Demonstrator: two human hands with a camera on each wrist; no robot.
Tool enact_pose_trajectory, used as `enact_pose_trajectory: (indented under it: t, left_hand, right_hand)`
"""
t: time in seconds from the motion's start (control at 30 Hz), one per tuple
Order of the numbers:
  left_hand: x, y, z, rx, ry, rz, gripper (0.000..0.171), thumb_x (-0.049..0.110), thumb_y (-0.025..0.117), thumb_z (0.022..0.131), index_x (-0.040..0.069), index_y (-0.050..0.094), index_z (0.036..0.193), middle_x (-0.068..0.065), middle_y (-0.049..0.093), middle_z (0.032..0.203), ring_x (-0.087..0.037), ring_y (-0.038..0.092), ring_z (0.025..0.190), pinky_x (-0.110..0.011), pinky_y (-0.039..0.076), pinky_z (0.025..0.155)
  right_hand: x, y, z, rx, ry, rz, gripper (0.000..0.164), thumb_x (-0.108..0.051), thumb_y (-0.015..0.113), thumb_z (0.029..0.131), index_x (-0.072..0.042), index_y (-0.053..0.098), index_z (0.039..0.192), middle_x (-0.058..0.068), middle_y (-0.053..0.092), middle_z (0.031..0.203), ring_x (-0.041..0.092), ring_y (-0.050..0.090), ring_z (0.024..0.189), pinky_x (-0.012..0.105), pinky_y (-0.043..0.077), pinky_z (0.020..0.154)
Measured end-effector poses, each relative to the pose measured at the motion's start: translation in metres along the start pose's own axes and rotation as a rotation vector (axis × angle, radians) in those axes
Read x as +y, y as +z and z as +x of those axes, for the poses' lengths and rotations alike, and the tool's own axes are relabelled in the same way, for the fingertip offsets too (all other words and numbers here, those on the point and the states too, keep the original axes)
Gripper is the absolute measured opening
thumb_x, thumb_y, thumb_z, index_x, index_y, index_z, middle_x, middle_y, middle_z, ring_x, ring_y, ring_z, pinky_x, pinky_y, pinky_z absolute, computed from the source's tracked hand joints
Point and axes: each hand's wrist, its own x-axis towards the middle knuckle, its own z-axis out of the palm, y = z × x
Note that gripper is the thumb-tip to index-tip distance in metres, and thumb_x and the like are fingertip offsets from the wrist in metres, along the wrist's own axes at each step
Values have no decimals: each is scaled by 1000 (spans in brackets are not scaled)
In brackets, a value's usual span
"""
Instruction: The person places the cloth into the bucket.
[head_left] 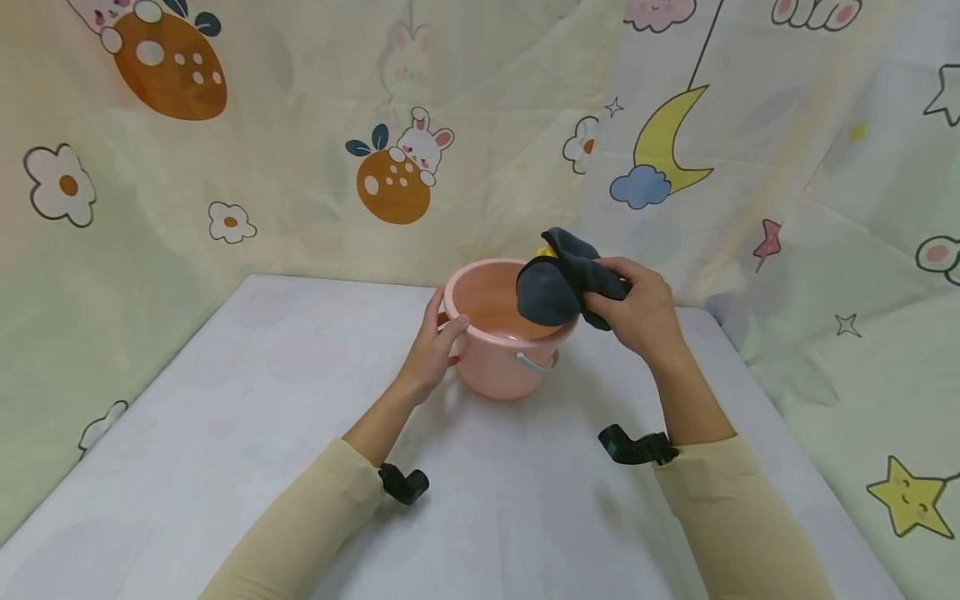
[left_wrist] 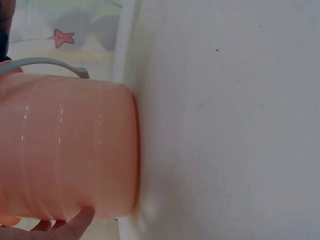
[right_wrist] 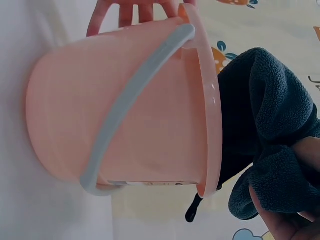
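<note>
Head view's bright and pretty even for me, just soft smudgy shadows on the table (head_left: 510,508) near my sleeves (head_left: 300,525). Both wrist views come out dimmer and greyer. I get tiny glints on the bucket (left_wrist: 75,150), the dark fuzzy fabric (right_wrist: 280,95) still shows texture, but the left wrist's backdrop (left_wrist: 85,30) is blurry.

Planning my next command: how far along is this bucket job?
Done: the pink bucket stands upright, steadied by the left hand. In hand: the right hand grips a dark cloth at the bucket's mouth. Remaining: probably releasing the cloth, though inside or outside is unclear.
</note>
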Motion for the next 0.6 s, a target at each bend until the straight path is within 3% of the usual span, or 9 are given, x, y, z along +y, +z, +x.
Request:
enact_pose_trajectory:
  t: [0.6]
  left_hand:
    - [1,1,0,12,-16,26,70,39,48,105,38,12,165,-12,33,161,-37,39,148,-67,46,106]
  right_hand:
    - [-6,31,15,-124,-27,-32,40,-9,72,94,-4,64,134,24,61,139,44,59,122,58,54,100]
